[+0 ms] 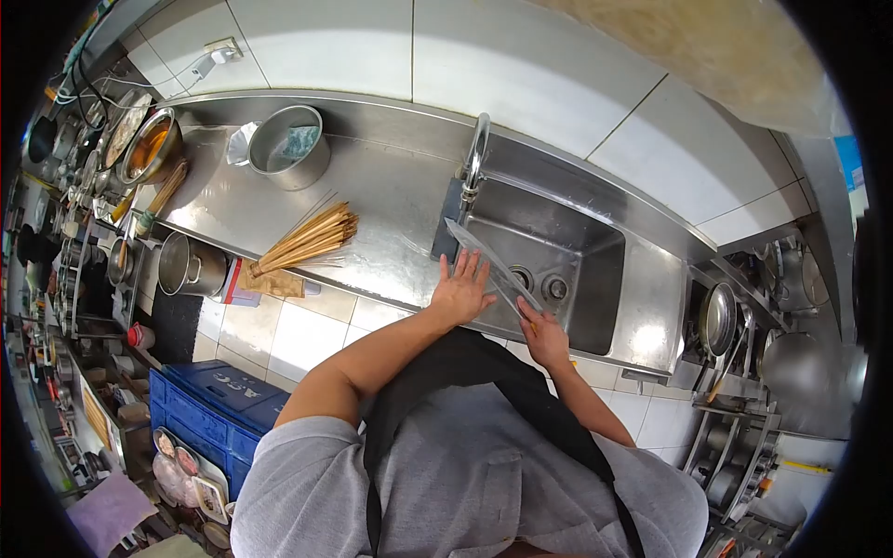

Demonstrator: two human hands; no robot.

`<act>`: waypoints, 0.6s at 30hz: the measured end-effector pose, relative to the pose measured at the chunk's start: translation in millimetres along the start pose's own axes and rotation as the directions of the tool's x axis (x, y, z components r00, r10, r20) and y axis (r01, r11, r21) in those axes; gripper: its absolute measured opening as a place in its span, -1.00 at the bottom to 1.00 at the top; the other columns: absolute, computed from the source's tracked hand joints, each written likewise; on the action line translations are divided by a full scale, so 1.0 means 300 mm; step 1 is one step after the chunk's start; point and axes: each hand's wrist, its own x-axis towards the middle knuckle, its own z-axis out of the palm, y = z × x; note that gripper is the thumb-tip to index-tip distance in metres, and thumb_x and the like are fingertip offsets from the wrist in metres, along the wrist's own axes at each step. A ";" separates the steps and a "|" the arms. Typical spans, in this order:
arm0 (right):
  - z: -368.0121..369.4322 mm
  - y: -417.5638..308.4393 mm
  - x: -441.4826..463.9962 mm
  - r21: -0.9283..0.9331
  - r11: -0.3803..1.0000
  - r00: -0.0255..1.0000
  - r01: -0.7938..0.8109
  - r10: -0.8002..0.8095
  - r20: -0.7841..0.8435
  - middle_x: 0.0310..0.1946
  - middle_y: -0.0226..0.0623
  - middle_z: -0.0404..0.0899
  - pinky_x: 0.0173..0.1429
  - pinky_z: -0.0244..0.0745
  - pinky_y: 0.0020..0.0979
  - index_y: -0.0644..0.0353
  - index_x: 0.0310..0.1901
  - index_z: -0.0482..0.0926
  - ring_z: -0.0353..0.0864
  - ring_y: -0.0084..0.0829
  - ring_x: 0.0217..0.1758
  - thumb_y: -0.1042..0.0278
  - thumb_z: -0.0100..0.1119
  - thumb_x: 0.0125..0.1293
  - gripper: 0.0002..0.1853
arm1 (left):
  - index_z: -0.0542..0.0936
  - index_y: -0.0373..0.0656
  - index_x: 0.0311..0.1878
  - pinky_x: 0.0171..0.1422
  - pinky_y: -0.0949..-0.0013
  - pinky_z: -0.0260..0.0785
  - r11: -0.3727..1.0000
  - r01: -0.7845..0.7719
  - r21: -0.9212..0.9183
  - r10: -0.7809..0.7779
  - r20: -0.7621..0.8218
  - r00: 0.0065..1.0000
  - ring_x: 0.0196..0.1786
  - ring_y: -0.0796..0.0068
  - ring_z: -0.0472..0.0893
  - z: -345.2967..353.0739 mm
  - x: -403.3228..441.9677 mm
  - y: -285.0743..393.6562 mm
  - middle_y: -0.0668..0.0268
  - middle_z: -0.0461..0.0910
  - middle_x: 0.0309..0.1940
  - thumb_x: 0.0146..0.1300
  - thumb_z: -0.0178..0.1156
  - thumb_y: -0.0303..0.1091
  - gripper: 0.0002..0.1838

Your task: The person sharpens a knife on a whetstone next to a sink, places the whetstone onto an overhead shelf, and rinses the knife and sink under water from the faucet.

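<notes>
Slanting diagonally over sink (595,279): clear sheet (505,278).

The held panel (502,274) is looking translucent grey, the sticks (312,240) are showing tan, the apron (446,365) is showing black, the crate (197,400) blue.

This is a kitchen, seemingly a commercial one: a long stainless-steel desk (400,200) with a built-in rectangular metal sink (597,298) and a curved chrome tap (478,153) runs along a white tiled wall (321,46). A round silver metal pot (312,170) stands on the desk, a shiny steel bowl (171,152) of orange liquid (148,147) sits near its left end, and a round metal pan (718,319) hangs or stands at the right.
</notes>
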 end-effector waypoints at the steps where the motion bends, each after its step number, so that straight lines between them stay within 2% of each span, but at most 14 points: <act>1: 0.000 0.005 -0.006 -0.004 1.000 1.000 0.001 -0.001 -0.001 -0.12 0.00 0.57 0.04 0.58 0.08 -0.51 0.53 0.39 0.69 0.11 -0.03 0.05 0.11 0.55 -0.46 | 0.17 -0.22 0.66 0.66 -0.53 -0.35 1.000 0.000 -0.003 0.000 -0.003 1.000 0.76 -0.06 -0.10 0.012 0.006 0.003 -0.02 -0.03 0.72 0.52 -0.02 0.26 -0.11; 4: 0.016 0.004 -0.010 -0.031 0.999 1.000 -0.021 0.021 -0.019 -0.13 -0.01 0.57 0.04 0.59 0.09 -0.53 0.53 0.38 0.70 0.11 -0.04 0.04 0.10 0.55 -0.45 | 0.16 -0.23 0.66 0.65 -0.53 -0.38 1.000 0.014 -0.005 -0.014 -0.004 1.000 0.76 -0.06 -0.11 0.022 0.015 0.006 -0.03 -0.02 0.71 0.52 -0.02 0.26 -0.11; 7: 0.029 -0.004 0.001 -0.019 0.998 0.998 -0.062 0.063 0.031 -0.11 0.00 0.58 0.06 0.59 0.09 -0.55 0.55 0.35 0.70 0.11 -0.02 0.04 0.11 0.54 -0.43 | 0.15 -0.25 0.66 0.64 -0.56 -0.39 0.999 0.036 0.029 -0.037 0.011 0.999 0.76 -0.05 -0.11 0.033 0.027 0.005 -0.01 -0.02 0.72 0.52 -0.01 0.26 -0.10; 10: 0.030 -0.034 0.029 -0.044 0.993 0.991 -0.111 0.113 0.067 -0.01 0.04 0.61 0.14 0.59 0.10 -0.60 0.55 0.32 0.70 0.14 0.06 0.01 0.10 0.53 -0.41 | 0.13 -0.30 0.65 0.62 -0.60 -0.31 0.997 0.024 0.068 -0.022 -0.035 0.999 0.75 -0.07 -0.07 0.047 0.042 -0.031 -0.03 0.00 0.71 0.51 -0.03 0.29 -0.07; 15: 0.066 -0.061 0.223 -0.002 0.998 0.998 -0.059 0.059 -0.018 0.04 0.08 0.62 0.15 0.58 0.12 -0.60 0.54 0.33 0.69 0.15 0.09 -0.03 0.03 0.55 -0.45 | 0.14 -0.21 0.66 0.60 -0.66 -0.31 0.990 0.065 0.124 -0.062 -0.033 0.998 0.75 -0.03 -0.06 -0.036 0.189 -0.157 0.16 0.05 0.72 0.51 -0.02 0.28 -0.10; 18: 0.048 -0.127 0.303 0.011 0.996 0.995 -0.088 0.089 -0.045 0.02 0.09 0.62 0.16 0.57 0.11 -0.57 0.53 0.35 0.69 0.16 0.09 -0.03 0.04 0.55 -0.46 | 0.15 -0.17 0.66 0.60 -0.66 -0.32 0.992 0.085 0.098 -0.085 -0.006 0.996 0.75 -0.03 -0.06 -0.103 0.276 -0.239 0.21 0.09 0.71 0.49 0.00 0.29 -0.09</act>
